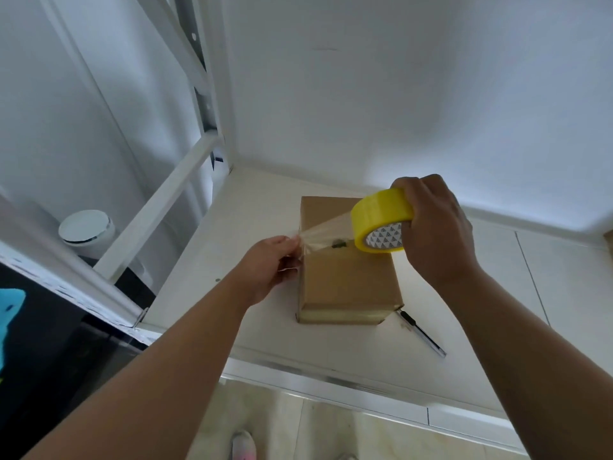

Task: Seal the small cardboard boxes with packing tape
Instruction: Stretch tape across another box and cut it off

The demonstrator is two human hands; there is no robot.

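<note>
A small brown cardboard box (pixel 345 280) lies closed on the white shelf top (pixel 258 214); clear tape covers its near edge. My right hand (pixel 434 227) grips a yellow roll of packing tape (pixel 378 224) above the box's right side. A clear strip of tape (pixel 318 237) stretches from the roll leftward across the box. My left hand (pixel 272 263) pinches the strip's free end at the box's left edge.
A black-and-silver utility knife (pixel 421 333) lies on the shelf just right of the box's near corner. White metal rack posts (pixel 205 94) rise at the left. A white round lidded container (pixel 88 230) sits lower left. Tiled floor lies below the shelf's front edge.
</note>
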